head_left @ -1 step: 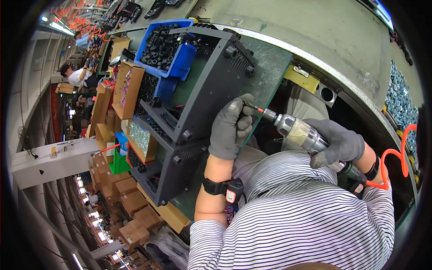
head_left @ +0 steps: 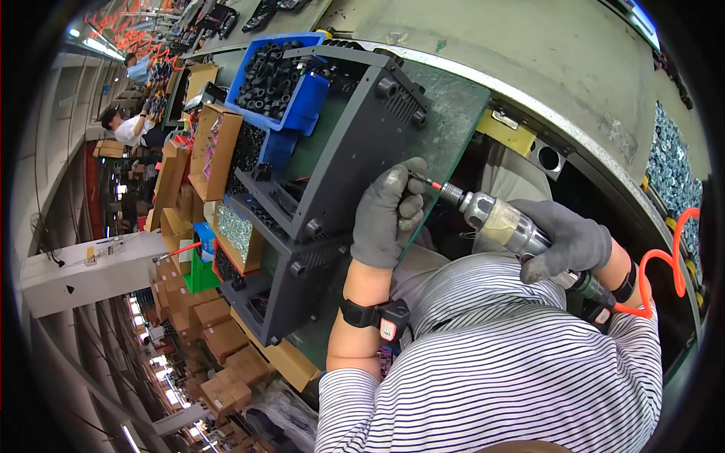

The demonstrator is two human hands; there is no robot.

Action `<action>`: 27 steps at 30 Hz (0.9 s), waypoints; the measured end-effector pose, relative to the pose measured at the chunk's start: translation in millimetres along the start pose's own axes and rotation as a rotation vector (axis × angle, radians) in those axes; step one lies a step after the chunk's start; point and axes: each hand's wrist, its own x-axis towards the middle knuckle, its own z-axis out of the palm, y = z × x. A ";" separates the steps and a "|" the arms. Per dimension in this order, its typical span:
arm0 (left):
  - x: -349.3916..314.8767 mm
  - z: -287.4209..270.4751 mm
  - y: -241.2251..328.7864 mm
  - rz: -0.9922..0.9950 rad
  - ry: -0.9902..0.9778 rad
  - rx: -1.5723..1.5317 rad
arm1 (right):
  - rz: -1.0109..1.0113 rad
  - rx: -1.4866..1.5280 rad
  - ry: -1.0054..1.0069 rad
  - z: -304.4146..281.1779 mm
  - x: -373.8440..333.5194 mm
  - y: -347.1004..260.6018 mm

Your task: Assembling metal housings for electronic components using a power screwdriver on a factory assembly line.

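At the centre of the frame we see the gloved left hand (head_left: 387, 215) with its fingers curled in, the tips meeting at the end of the red-banded bit (head_left: 432, 182); whether they pinch a small piece there, we cannot tell. Right of centre, the gloved right hand (head_left: 568, 238) is wrapped around the power driver (head_left: 510, 225), which trails an orange hose (head_left: 642, 275) toward the right edge. The upper casing (head_left: 359, 140), dark grey, stands left of and above the centre, just beside the left hand, and the lower casing (head_left: 283, 283) sits below it. As for progress, three round feet (head_left: 387, 87) are already on the upper casing; a fourth corner would lie behind the left hand, so we cannot judge whether anything is left to fit there. The bit is clear of the casing, so we take this as a pause between fastenings. In the upper left, a blue bin (head_left: 306, 106) holds a heap of black pieces (head_left: 268, 79). Below it, left of centre, one carton (head_left: 255, 249) holds small silvery pieces (head_left: 236, 229), and another carton (head_left: 226, 143), higher up, holds pinkish items too small for us to name.
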 end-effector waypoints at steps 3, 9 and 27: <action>-1.8 6.5 -1.4 0.064 0.022 0.098 | 0.008 0.039 -0.002 0.2 -0.3 1.9; -2.9 15.5 -2.2 0.132 0.093 0.239 | 0.021 0.097 0.017 0.5 -0.2 5.9; -14.1 43.1 34.5 -0.045 -0.138 0.886 | -0.090 -0.264 0.063 -32.3 3.4 -7.5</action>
